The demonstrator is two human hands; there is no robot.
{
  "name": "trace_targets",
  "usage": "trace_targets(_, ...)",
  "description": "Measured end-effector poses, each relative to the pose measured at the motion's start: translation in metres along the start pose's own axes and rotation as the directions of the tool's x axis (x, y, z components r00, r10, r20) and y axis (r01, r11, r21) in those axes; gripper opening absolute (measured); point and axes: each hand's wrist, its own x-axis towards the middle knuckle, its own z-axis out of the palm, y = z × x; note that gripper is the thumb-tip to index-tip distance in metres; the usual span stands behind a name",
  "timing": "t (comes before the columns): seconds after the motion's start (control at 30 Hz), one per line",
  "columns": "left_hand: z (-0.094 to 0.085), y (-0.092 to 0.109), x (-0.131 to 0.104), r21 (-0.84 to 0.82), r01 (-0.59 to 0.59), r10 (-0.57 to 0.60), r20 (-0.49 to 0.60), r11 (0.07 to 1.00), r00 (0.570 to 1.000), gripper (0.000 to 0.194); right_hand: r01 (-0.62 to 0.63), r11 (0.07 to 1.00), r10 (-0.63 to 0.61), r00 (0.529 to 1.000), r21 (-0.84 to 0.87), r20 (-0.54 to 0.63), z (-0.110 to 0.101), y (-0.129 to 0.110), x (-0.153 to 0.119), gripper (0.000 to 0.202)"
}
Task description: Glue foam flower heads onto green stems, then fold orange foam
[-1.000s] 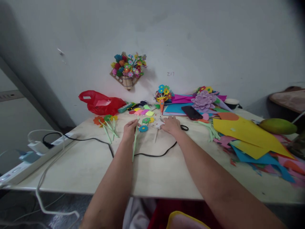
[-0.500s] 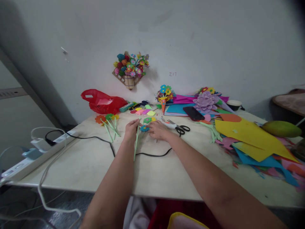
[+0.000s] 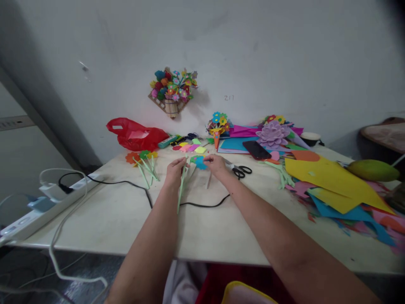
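Observation:
Between the fingers of my left hand (image 3: pixel 176 172) is a pale green strip stem (image 3: pixel 181 190), its lower end slanting toward me. My right hand (image 3: pixel 216 165) pinches a blue flower cutout (image 3: pixel 200 163) at its right edge, just right of the stem's upper end. The flower and the stem look apart. Behind the blue flower a green flower cutout (image 3: pixel 193 159) is partly covered. Black-handled scissors (image 3: pixel 241 171) lie right of my right hand. Further left rest several green stems (image 3: pixel 148 171) with an orange flower (image 3: pixel 131 158) and other flowers at their far ends.
A black cable (image 3: pixel 205 206) crosses the table in front of my hands. Coloured sheets (image 3: pixel 335 181) and scraps pile up on the right, near a phone (image 3: pixel 256 150). A red bag (image 3: pixel 136 135) sits at the back left; a power strip (image 3: pixel 47 211) lies along the left edge.
My right hand has lifted the blue flower off the table, moved slightly right and up, and tilted it. Its yellow centre no longer shows. My left hand keeps the stem in place.

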Motion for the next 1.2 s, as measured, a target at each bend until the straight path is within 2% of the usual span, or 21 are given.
trace_targets(0.1,0.0,-0.004,0.002,0.003,-0.013,0.013,0.053,1.0,0.999,0.034,-0.039,0.986,0.051,0.996,0.16,-0.071,0.003,0.005,0.004,0.026)
trace_targets(0.2,0.002,-0.008,0.002,0.01,0.0,-0.001,0.104,1.0,0.995,0.033,-0.114,0.944,0.138,0.989,0.309,-0.058,0.005,0.007,0.006,0.035)
trace_targets(0.37,0.007,-0.007,-0.002,0.024,0.025,-0.028,0.159,0.999,0.987,0.033,-0.228,0.845,0.256,0.967,0.483,0.009,-0.002,-0.001,0.003,0.014)
trace_targets(0.63,0.012,-0.007,-0.007,0.051,0.061,-0.071,0.234,0.997,0.97,0.031,-0.298,0.837,0.336,0.942,0.459,-0.001,-0.012,-0.015,0.0,0.013)
trace_targets(0.9,0.015,-0.01,-0.007,0.097,0.053,-0.079,0.281,0.994,0.956,0.032,-0.288,0.753,0.339,0.94,0.591,0.027,-0.008,-0.017,0.002,0.021)
trace_targets(1.2,0.014,-0.013,-0.006,0.112,0.041,-0.071,0.284,0.993,0.956,0.032,-0.227,0.83,0.272,0.962,0.51,-0.015,-0.008,-0.015,0.002,0.017)
